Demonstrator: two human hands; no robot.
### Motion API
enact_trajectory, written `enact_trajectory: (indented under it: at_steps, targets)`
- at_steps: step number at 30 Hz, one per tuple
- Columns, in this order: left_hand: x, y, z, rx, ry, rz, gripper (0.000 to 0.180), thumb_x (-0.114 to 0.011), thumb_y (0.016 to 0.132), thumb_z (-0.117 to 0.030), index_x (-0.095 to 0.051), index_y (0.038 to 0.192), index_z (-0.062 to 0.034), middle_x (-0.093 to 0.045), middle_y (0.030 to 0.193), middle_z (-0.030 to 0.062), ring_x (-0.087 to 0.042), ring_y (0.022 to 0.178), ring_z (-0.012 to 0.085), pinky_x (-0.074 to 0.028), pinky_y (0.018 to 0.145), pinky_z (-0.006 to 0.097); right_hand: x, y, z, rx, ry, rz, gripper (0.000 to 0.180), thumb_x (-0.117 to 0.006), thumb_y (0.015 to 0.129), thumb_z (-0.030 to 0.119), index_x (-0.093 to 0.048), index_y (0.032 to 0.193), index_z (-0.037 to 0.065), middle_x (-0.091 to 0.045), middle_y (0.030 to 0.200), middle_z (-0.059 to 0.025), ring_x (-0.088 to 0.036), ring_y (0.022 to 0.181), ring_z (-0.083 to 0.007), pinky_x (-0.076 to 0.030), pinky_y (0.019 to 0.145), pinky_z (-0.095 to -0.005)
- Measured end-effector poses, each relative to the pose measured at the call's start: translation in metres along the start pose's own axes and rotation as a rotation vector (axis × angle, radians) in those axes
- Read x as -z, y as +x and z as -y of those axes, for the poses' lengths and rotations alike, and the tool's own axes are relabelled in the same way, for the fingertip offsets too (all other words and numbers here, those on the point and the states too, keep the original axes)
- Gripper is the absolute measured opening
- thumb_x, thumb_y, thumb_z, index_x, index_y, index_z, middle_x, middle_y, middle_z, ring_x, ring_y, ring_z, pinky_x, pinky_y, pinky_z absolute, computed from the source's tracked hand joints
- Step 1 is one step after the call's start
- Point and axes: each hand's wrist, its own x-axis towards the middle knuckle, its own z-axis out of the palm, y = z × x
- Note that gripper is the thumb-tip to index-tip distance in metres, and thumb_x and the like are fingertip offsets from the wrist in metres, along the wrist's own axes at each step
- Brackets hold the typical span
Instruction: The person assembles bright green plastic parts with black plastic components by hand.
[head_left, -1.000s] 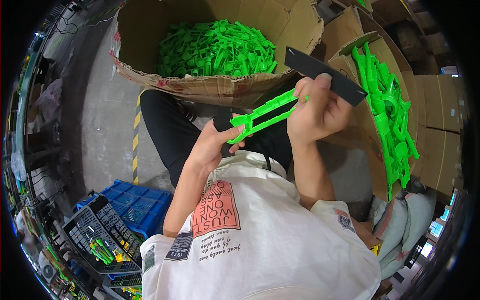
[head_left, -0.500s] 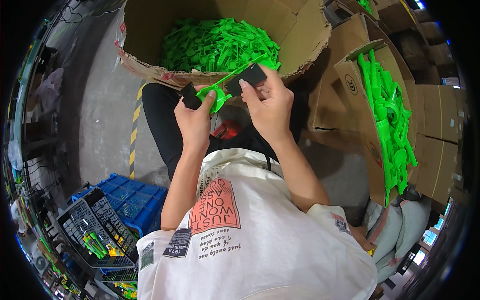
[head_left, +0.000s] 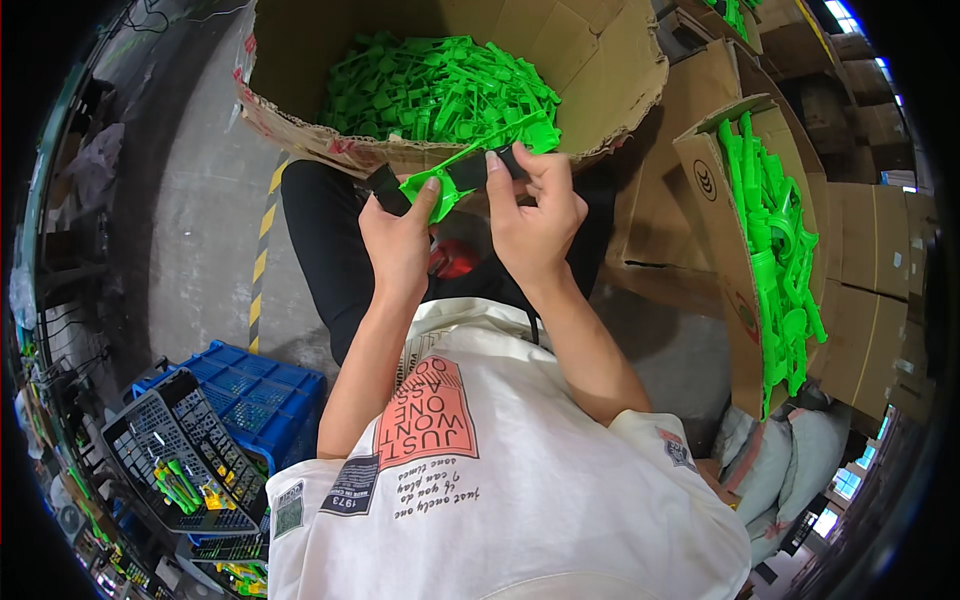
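Observation:
My left hand (head_left: 398,248) is closed on a green plastic part (head_left: 430,205), its thumb pressing on the part's face. A black flat piece (head_left: 388,190) sticks out beyond those left fingers. My right hand (head_left: 540,220) pinches a wider black strip (head_left: 466,172), thumb in front and fingers behind. This strip lies against the right side of the green part; whether it passes through the part and joins the other black piece is hidden. Both hands work just in front of a large cardboard box (head_left: 350,155).
A heap of green plastic parts (head_left: 440,90) fills the box's bottom. At the right, a smaller carton (head_left: 715,200) holds more green pieces. Lower left stand a blue crate (head_left: 235,400) and a black basket (head_left: 150,430) with green and yellow items. White sacks (head_left: 800,470) lie lower right.
My right hand has come slightly down, its fingers shifting on the black strip. The strip now sits closer against the green part. My left hand keeps its hold.

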Motion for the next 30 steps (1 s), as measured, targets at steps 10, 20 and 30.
enact_trajectory:
  at_steps: [10, 20, 30]
  targets:
    - [-0.002, 0.006, 0.004, -0.037, -0.047, -0.058, 0.015, -0.07, 0.089, -0.01, -0.061, 0.1, -0.0047, -0.063, 0.082, -0.0001, -0.056, 0.065, 0.0075, -0.043, 0.054, 0.022, 0.003, 0.007, 0.001, 0.135, -0.185, 0.071, 0.017, -0.076, 0.078, 0.0, -0.06, 0.084, 0.0, -0.067, 0.076, -0.0113, -0.058, 0.051, -0.0152, -0.047, 0.047, -0.0275]
    - [0.001, 0.013, 0.014, -0.102, 0.01, -0.052, 0.01, -0.067, 0.09, -0.005, -0.059, 0.095, -0.0026, -0.063, 0.08, 0.0017, -0.057, 0.065, 0.0079, -0.045, 0.055, 0.023, 0.004, 0.007, -0.037, -0.299, -0.136, 0.118, 0.019, -0.075, 0.081, 0.011, -0.061, 0.087, -0.001, -0.071, 0.087, -0.0197, -0.068, 0.061, -0.0232, -0.05, 0.055, -0.0305]
    - [0.0, 0.014, 0.017, -0.117, 0.0, -0.081, 0.008, -0.066, 0.09, -0.003, -0.06, 0.096, -0.0025, -0.063, 0.082, 0.0016, -0.056, 0.066, 0.0081, -0.045, 0.056, 0.024, 0.002, -0.002, -0.007, -0.036, -0.152, 0.052, 0.011, -0.072, 0.082, 0.003, -0.06, 0.083, 0.002, -0.069, 0.078, -0.014, -0.064, 0.053, -0.0237, -0.049, 0.049, -0.0309]
